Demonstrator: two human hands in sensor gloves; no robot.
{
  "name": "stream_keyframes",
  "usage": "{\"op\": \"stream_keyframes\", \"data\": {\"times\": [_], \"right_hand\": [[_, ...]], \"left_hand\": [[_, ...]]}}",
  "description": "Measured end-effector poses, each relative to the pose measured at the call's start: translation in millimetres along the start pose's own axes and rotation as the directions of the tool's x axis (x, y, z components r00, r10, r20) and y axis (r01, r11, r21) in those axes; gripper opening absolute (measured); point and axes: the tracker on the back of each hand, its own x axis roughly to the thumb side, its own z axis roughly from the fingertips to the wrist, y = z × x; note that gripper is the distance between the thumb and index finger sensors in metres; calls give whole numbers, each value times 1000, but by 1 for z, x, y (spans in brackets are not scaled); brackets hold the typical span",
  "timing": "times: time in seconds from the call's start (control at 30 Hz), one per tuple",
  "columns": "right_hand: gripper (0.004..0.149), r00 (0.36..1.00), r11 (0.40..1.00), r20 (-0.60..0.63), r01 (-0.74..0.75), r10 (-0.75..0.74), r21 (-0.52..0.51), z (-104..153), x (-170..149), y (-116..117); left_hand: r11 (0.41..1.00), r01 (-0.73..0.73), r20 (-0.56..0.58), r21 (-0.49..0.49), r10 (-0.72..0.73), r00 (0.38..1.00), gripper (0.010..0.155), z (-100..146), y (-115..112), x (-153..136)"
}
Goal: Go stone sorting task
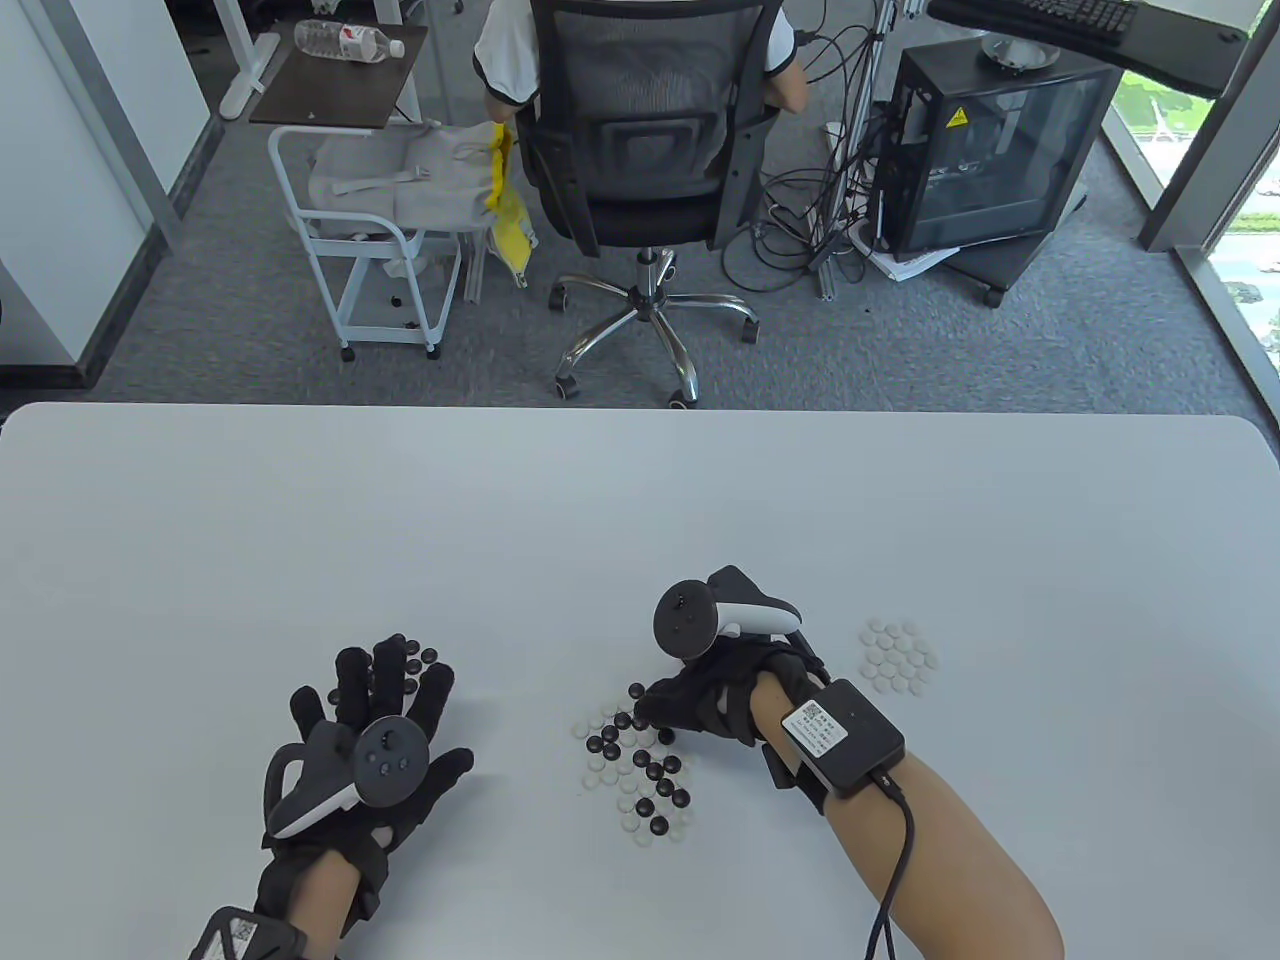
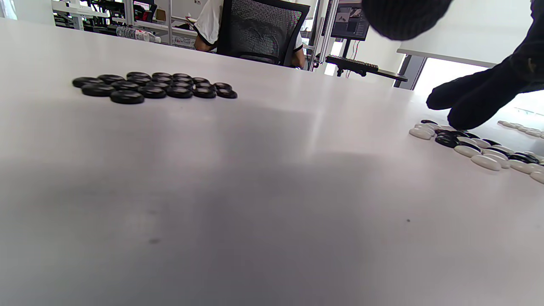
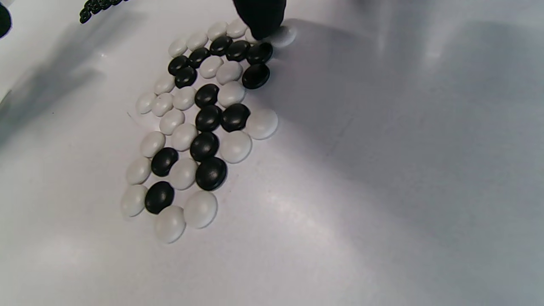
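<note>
Fingertip (image 3: 259, 17) of right hand (image 1: 700, 700) on glossy, rounded mixed stones (image 3: 199, 123); left hand (image 1: 375, 740) spread flat.

The left hand (image 1: 375, 735) partly hides the black stones (image 1: 415, 662).

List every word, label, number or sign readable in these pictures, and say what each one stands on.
No text can be read.
White label with a code square on the black box strapped to the right forearm: too small to read.
Label on the left wrist strap: blurred.
Yellow triangular warning sign on the computer case: a symbol, with no legible words.
Red-and-white label on the water bottle: too small.
The Go stones bear no markings.
</note>
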Motion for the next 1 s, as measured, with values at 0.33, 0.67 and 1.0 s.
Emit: {"op": "stream_keyframes", "data": {"times": [0.33,0.67,1.0], "right_hand": [[68,966,997,-256,21,-38,-71,32,-64,-17],[68,888,988,-449,40,-102,-146,67,-124,-15],[69,854,977,-492,80,-169,-197,79,-148,-12]], "left_hand": [[1000,-6,-2,9,6,1000,82,1,1,-1],[1000,0,-3,5,0,1000,81,1,1,0],[1000,-1,-6,1,1,1000,81,1,1,0]]}}
